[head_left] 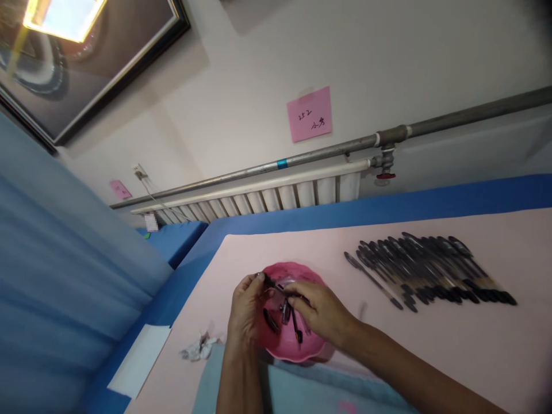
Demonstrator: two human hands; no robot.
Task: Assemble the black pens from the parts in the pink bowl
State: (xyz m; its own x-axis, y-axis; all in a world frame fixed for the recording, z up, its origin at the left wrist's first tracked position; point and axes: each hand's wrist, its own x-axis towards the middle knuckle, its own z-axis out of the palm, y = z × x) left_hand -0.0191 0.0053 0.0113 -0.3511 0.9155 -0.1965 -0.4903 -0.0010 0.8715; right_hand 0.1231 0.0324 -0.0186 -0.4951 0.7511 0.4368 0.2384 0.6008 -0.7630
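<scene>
Over a pink scalloped bowl [293, 352], both hands are pinched around a slim black pen [275, 284]. My left hand [245, 305] grips its dark upper-left end between thumb and fingertips. From the other side, my right hand [321, 310] closes on the lower-right part, and its fingers cover some of the pen. Inside the bowl lie a black pen cap [271, 320] and a few other dark pen parts [297, 328], partly hidden by my right fingers. Whether the held pen is whole or in pieces is too small to make out.
Many black pens [426, 270] lie side by side on the pink tabletop [259, 247] at right. Crumpled tissue [199, 348] is left of the bowl. White paper [140, 359] lies at the left edge. A radiator [280, 198] and pipe run behind; a blue curtain [64, 259] hangs left.
</scene>
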